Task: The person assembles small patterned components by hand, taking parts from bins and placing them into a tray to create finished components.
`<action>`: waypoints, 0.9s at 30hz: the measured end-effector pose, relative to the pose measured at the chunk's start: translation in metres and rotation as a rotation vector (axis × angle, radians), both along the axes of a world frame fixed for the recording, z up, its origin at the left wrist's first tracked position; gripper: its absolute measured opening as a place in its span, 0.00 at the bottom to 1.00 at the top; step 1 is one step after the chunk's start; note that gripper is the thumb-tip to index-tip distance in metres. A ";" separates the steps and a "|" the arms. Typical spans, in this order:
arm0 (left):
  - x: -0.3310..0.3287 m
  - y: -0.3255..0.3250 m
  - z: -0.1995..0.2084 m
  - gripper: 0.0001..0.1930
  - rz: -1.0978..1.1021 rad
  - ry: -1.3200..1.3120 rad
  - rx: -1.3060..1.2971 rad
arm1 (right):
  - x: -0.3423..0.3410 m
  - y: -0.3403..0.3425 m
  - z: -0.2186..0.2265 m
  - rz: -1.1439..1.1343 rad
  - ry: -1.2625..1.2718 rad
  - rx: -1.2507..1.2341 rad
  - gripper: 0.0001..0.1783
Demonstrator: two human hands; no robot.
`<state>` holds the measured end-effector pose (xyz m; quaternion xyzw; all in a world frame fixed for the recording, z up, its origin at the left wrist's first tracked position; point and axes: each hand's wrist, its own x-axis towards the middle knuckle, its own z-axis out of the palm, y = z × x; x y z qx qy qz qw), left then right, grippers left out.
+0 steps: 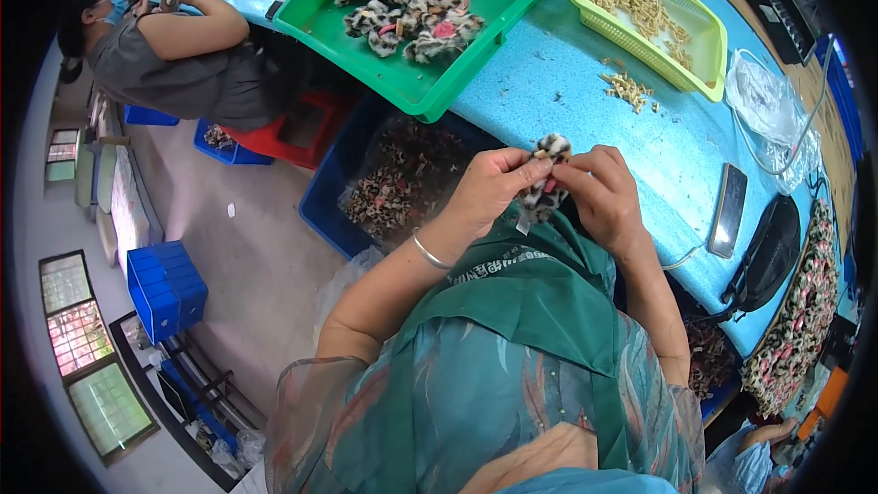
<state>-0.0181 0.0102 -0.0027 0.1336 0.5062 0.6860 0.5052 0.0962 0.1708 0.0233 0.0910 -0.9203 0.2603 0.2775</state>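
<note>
Between my two hands, just off the table's near edge, is a small fuzzy plush piece (546, 206) with black, white and tan spots and a bit of pink. My left hand (489, 187) pinches it from the left, thumb on top. From the right, the fingers of my right hand (604, 194) close on its upper part. Whether those right fingers also hold some smaller piece is hidden. A little white tag (523, 223) hangs from the plush's lower end. Beyond my hands a green tray (425, 96) holds a heap of similar spotted plush pieces (412, 0).
On the blue table (521, 82) are a yellow-green basket (709, 73) of small tan pieces, a loose pile (626, 90), a phone (728, 210), a black case (770, 252) and a plastic bag (768, 105). A blue bin (320, 197) stands below left. A co-worker (174, 64) sits at far left.
</note>
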 end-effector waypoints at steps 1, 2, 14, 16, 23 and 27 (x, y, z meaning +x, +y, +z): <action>0.003 0.001 -0.002 0.12 -0.001 -0.002 0.000 | 0.003 -0.004 0.000 -0.001 -0.002 0.000 0.12; 0.006 0.002 -0.003 0.10 0.066 0.002 0.002 | 0.004 -0.011 0.000 -0.067 -0.052 -0.247 0.11; 0.028 0.014 0.005 0.10 0.237 0.184 -0.050 | 0.005 -0.023 -0.013 -0.232 -0.097 -0.173 0.04; 0.027 0.011 -0.007 0.09 0.241 0.140 -0.003 | 0.011 -0.029 -0.016 -0.203 -0.175 -0.554 0.03; 0.032 0.002 -0.004 0.10 0.107 0.098 0.059 | 0.018 -0.022 -0.028 -0.060 -0.320 -1.519 0.07; 0.031 0.008 -0.001 0.11 0.116 0.001 0.030 | 0.016 -0.028 -0.035 -0.268 -0.214 -1.036 0.06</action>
